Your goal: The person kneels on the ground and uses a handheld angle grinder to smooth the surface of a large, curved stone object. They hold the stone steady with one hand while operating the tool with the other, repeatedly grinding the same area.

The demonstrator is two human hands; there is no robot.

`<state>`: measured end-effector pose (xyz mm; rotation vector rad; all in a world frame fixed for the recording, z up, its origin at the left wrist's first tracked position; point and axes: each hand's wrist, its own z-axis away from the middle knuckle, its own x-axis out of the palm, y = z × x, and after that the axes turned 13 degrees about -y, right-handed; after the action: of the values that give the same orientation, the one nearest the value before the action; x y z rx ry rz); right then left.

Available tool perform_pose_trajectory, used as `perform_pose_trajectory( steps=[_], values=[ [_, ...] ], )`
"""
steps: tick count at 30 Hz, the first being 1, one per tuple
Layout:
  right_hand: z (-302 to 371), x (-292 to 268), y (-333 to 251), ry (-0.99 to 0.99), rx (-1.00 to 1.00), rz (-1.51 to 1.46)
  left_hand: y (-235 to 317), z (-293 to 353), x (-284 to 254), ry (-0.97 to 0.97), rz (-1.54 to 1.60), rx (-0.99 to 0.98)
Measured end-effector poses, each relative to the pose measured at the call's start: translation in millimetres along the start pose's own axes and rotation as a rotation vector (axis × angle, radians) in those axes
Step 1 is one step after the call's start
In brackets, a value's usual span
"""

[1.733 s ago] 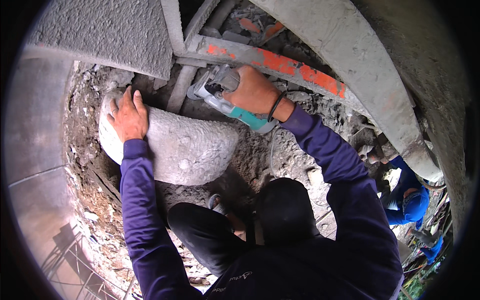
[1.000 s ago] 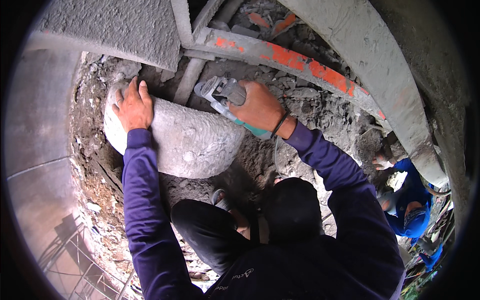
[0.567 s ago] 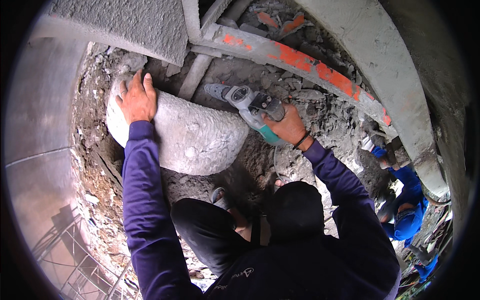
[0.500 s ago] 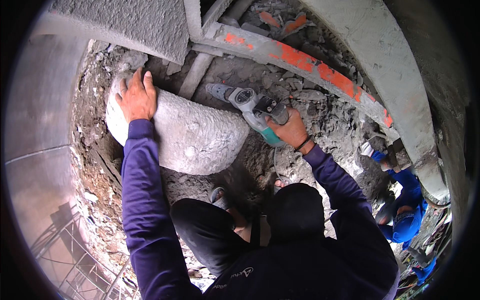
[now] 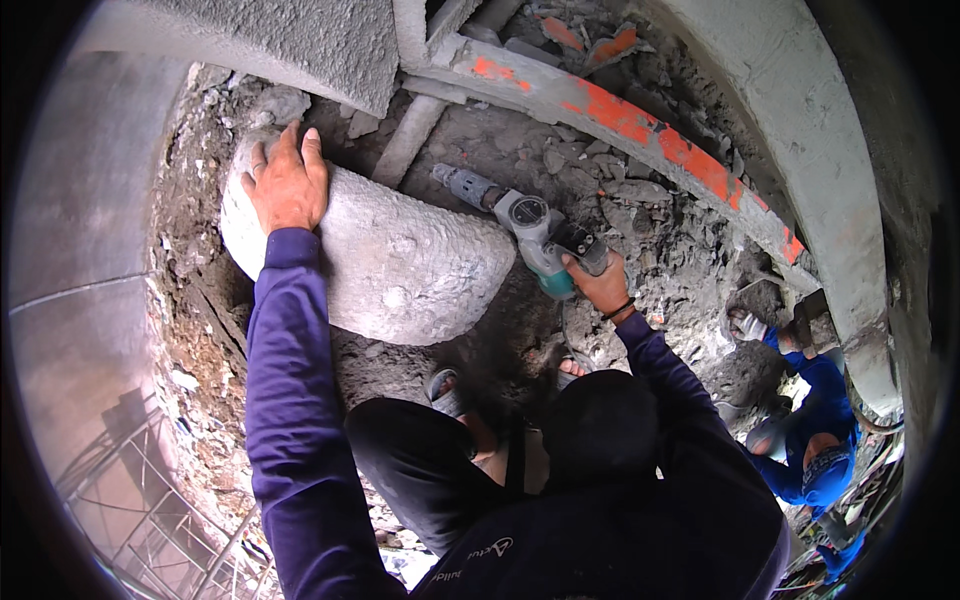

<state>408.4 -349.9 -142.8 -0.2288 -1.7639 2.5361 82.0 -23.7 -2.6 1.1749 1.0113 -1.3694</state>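
Note:
My left hand [image 5: 289, 180] lies on the upper left end of a rough, whitish rounded concrete chunk [image 5: 395, 265], its fingers stretched over the far edge. My right hand [image 5: 602, 283] is wrapped round the rear handle of a grey and green rotary hammer [image 5: 528, 212]. The tool lies tilted just beyond the chunk's right end, its chuck [image 5: 463, 186] pointing to the far left over dirt and rubble. I cannot make out a bit in the chuck.
A concrete beam with orange paint [image 5: 625, 115] crosses the far side. Beside it a curved concrete member [image 5: 800, 130] runs down the right. A rough concrete block [image 5: 290, 45] juts in at far left. At right a person in blue [image 5: 822, 430] crouches. A smooth wall [image 5: 90, 220] borders the left.
The whole scene has shifted slightly to the right in view. My right hand and the rotary hammer have turned a little; my left hand stays on the chunk. The person in blue has moved slightly.

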Motion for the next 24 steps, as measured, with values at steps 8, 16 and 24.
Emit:
perform_pose_trajectory(
  steps=[8,16,24],
  values=[
    [-5,-8,4,-0.07,0.123,0.028,3,3,-4,-0.019,0.033,-0.016],
    [-24,8,-201,-0.132,0.047,0.01,4,-2,-4,-0.007,0.09,-0.011],
    [-22,9,-340,-0.253,-0.042,0.063,-3,6,-9,-0.036,0.049,-0.056]
  ],
)
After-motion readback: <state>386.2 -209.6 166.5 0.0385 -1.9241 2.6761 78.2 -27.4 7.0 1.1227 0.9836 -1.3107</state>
